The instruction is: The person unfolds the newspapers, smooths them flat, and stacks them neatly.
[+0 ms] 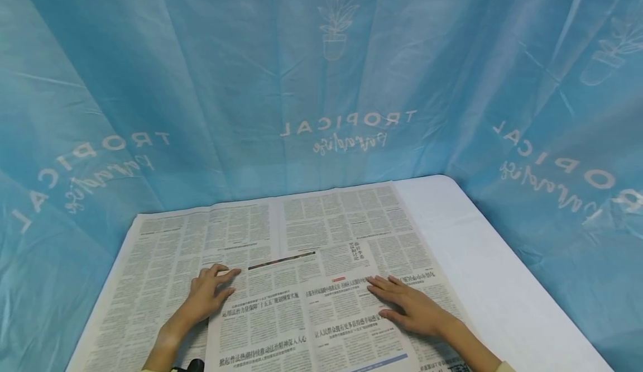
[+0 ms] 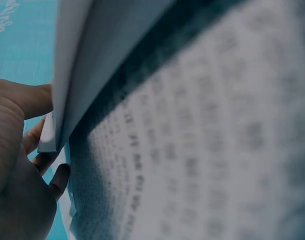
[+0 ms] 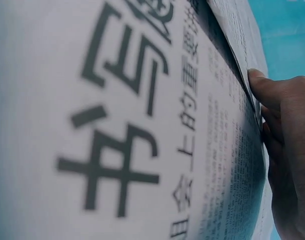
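Note:
A folded newspaper (image 1: 281, 319) with bold headlines lies over larger spread newspaper sheets (image 1: 166, 260). My left hand (image 1: 208, 294) is at its left edge. In the left wrist view, that hand (image 2: 22, 155) pinches the layered paper edge (image 2: 55, 135) between thumb and fingers. Across the right edge, my right hand (image 1: 409, 308) rests on the newspaper with fingers stretched toward its middle. The right wrist view has the right hand (image 3: 290, 135) beside the paper's edge, one fingertip touching it. Large blurred print (image 3: 117, 160) fills much of that view.
A white-covered table (image 1: 467, 238) shows along the right side of the sheets. Blue curtains (image 1: 241, 93) with mirrored lettering enclose the back and both sides. A dark object (image 1: 196, 365) sits by the left wrist.

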Tool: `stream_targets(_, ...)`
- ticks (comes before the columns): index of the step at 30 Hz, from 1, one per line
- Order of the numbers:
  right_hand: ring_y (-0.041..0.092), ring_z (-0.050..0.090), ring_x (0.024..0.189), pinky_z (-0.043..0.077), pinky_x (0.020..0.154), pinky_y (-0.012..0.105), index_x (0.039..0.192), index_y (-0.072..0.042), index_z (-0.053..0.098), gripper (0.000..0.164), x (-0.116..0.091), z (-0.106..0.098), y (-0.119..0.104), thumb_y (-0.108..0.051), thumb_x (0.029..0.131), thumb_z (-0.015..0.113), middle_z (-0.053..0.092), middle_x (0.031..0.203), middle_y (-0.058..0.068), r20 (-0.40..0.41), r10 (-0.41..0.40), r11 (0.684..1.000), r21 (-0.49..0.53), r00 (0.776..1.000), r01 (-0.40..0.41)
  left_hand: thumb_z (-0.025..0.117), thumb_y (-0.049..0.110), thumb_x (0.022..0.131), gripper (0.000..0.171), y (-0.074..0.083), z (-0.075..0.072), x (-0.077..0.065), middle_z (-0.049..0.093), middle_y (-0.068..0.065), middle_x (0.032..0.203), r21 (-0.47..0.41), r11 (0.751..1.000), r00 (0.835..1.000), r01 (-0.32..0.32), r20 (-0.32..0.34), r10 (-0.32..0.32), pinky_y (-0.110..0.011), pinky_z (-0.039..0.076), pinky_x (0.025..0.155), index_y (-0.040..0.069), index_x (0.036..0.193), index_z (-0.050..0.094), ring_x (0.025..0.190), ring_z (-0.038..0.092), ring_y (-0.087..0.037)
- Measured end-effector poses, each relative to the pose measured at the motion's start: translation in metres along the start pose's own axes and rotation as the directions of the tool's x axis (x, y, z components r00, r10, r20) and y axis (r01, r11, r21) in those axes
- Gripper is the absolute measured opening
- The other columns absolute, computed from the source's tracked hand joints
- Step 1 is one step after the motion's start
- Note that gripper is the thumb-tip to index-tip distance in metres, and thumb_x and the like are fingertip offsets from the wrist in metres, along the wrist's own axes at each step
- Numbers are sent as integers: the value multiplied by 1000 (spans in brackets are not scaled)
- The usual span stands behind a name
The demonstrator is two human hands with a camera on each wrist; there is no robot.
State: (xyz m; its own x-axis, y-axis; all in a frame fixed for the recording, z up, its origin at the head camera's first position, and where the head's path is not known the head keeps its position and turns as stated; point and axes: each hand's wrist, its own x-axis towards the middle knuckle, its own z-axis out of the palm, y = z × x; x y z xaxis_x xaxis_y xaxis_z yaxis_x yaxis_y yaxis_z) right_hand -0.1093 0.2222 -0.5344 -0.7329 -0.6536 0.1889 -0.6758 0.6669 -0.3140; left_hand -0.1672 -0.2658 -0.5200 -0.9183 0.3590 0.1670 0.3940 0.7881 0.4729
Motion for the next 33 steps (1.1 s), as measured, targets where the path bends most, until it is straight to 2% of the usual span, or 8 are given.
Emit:
stream_targets(3,33,42,137,3,117,16,147,-11,45,57,-1,-2,1,-40,98,55,42,153,6,13,5,1000,5,1000,-5,73,10,83,44,3,0,1,53,-14,118,10,1000,1000,16,26,-17,-52,33,81,7,126,65,106,46,-37)
stream_targets(7,32,42,138,20,117,31,147,-14,46,58,-1,-5,-2,-43,98,54,41,154,3,38,42,999,-1,998,-42,72,12,85,44,3,-2,1,51,-16,123,43,999,999,16,39,-18,-52,34,81,8,128,64,109,45,-38)
stream_targets(12,29,43,137,34,108,47,146,-15,46,58,-1,-7,-4,-46,98,53,41,154,0,63,54,997,-54,997,-50,74,14,86,42,4,1,-2,49,-17,126,173,985,1000,-13,-20,17,-58,33,85,9,127,66,112,43,-42)
stream_targets(15,26,45,137,29,113,40,145,-14,48,57,0,-6,-3,-45,98,54,44,152,1,42,12,994,-108,999,-7,79,13,81,40,5,3,-4,50,-17,125,274,960,993,-56,-80,81,-61,33,86,11,120,69,113,43,-44)
stream_targets(19,25,48,135,12,119,27,141,-11,53,54,2,-6,1,-43,97,56,48,149,6,4,-70,979,-194,998,70,84,7,74,43,4,0,-9,53,-15,123,353,929,979,-113,-118,164,-61,36,85,16,114,72,111,48,-41)
stream_targets(21,27,48,134,13,119,27,139,-11,55,53,4,-7,3,-43,97,56,48,148,9,0,-93,970,-228,996,90,84,4,72,46,3,-3,-12,56,-13,122,359,923,975,-138,-114,190,-60,38,85,17,114,71,110,51,-37)
stream_targets(27,31,45,136,34,109,45,141,-14,53,49,10,-12,13,-39,99,54,45,150,11,50,-60,974,-215,997,70,79,4,79,43,3,-11,-21,61,-11,125,349,920,976,-177,-55,209,-56,40,86,14,120,68,112,58,-30)
stream_targets(33,31,43,137,35,110,46,146,-11,46,55,24,-16,26,-13,93,64,42,152,14,109,-77,961,-256,991,103,68,-8,82,50,7,-18,-25,58,-13,133,302,936,983,-179,14,183,-58,40,90,14,127,64,119,57,-32)
